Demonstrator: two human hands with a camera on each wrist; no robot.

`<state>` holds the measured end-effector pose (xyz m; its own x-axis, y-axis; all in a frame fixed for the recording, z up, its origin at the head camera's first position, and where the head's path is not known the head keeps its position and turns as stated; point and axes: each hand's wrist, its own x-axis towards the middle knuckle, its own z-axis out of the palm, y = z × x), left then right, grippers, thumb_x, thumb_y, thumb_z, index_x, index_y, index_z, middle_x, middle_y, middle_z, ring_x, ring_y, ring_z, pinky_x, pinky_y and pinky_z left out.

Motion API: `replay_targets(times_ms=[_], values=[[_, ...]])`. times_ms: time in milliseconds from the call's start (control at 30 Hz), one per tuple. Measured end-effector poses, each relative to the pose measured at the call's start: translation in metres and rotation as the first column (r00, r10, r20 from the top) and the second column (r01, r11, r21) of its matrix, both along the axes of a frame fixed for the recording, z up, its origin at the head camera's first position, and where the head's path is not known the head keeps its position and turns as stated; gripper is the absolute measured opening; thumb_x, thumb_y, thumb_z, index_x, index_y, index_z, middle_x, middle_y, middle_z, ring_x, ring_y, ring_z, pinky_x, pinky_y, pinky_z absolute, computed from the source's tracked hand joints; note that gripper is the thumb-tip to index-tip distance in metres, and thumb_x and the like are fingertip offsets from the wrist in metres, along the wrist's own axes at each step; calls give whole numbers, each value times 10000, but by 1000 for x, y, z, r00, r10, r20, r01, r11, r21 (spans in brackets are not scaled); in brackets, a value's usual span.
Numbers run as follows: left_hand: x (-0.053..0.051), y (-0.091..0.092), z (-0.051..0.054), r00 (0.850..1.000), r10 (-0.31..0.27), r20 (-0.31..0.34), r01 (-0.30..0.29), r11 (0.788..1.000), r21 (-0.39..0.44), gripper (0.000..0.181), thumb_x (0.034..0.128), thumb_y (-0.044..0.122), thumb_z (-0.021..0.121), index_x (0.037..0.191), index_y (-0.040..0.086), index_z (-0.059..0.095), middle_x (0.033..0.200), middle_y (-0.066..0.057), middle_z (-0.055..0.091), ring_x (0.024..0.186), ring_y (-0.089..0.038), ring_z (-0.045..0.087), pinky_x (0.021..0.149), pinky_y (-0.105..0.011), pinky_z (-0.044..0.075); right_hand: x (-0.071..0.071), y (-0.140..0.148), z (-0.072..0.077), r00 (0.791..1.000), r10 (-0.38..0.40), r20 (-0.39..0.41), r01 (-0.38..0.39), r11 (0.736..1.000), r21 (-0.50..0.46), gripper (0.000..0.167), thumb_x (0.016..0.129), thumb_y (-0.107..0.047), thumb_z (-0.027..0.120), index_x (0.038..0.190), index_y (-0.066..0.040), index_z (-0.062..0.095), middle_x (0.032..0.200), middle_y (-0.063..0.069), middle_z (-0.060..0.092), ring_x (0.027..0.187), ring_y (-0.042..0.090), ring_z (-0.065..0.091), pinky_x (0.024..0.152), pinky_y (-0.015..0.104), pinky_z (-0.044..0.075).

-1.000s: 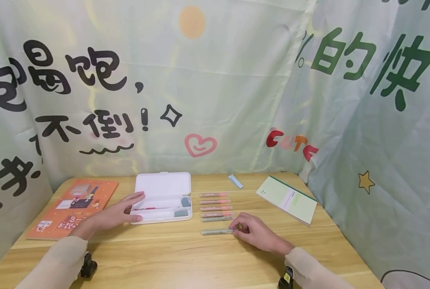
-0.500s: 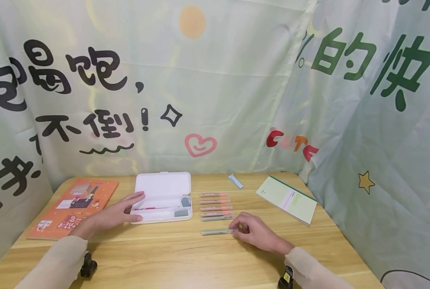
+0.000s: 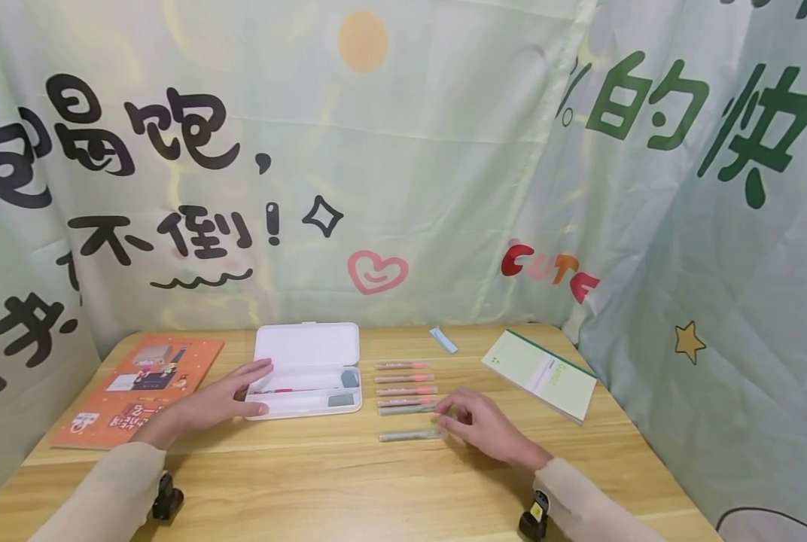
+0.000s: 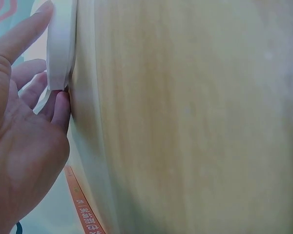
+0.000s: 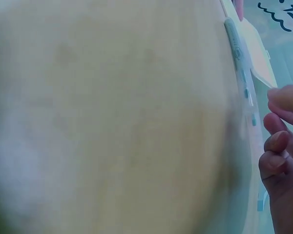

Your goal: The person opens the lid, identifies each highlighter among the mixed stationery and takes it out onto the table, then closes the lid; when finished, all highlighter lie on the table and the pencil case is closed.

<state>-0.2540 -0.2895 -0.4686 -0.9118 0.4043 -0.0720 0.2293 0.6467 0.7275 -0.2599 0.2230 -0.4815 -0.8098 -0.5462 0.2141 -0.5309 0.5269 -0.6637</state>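
In the head view a white pencil case (image 3: 306, 345) lies with its lid raised. Inside are a thin red-marked stick (image 3: 275, 391) and a grey-blue eraser-like block (image 3: 340, 400). My left hand (image 3: 220, 397) holds the case's left end, thumb at the front edge; in the left wrist view, fingers curl about the case end (image 4: 61, 48). Right of the case lie several pink-orange pens (image 3: 403, 379) and a grey-green pen (image 3: 403, 410). Another grey-green pen (image 3: 409, 435) lies nearer. My right hand (image 3: 481, 425) hovers by their right ends, fingers loosely bent, nothing visible between them.
An orange book (image 3: 142, 384) lies at the left of the wooden table (image 3: 309, 489). A pale green notebook (image 3: 540, 374) sits at the back right, with a small light-blue strip (image 3: 442, 340) near the back edge. Printed cloth (image 3: 437, 188) hangs behind the table.
My right hand has let go of the nearest grey-green pen and risen slightly away from it, toward the pen row. That pen stays in place. The left hand keeps its hold on the case.
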Motion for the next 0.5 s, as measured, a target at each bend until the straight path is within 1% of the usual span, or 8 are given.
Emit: replay_targets(times_ms=[133,200,333,500], values=[[0,-1,-1,1000,-2,-9,2,1000,4,877,1036,362,749,1708,19,301,1799,-285,141,1623,-614,108,1246,-823,167,-6,-1,2,1000,-23,-18,23,1000,12,154,1063,-208,729,1186,-143,796,968,-39,654,704,50,491,619,212,450],[0,-1,-1,1000,3,-2,-3,1000,8,881,1039,376,744,1711,24,295,1805,-274,132,1631,-605,93,1255,-814,154,-8,-2,2,999,-30,-25,30,999,22,163,1068,-201,721,1201,-146,798,1019,-39,675,715,57,492,631,216,451],[0,-2,-2,1000,13,14,-13,1000,8,889,1042,405,734,1719,44,286,1815,-257,113,1639,-597,70,1259,-814,136,-12,-2,1,999,-41,-15,41,999,32,178,1072,-191,715,1224,-148,795,1094,-26,701,731,64,494,649,222,449],[-1,-2,-3,999,19,28,-19,1000,4,892,1038,428,732,1727,76,288,1823,-236,107,1648,-584,61,1263,-814,132,-14,-3,0,999,-52,5,52,998,44,172,1067,-182,719,1221,-169,795,1125,-21,703,734,61,488,653,221,447]])
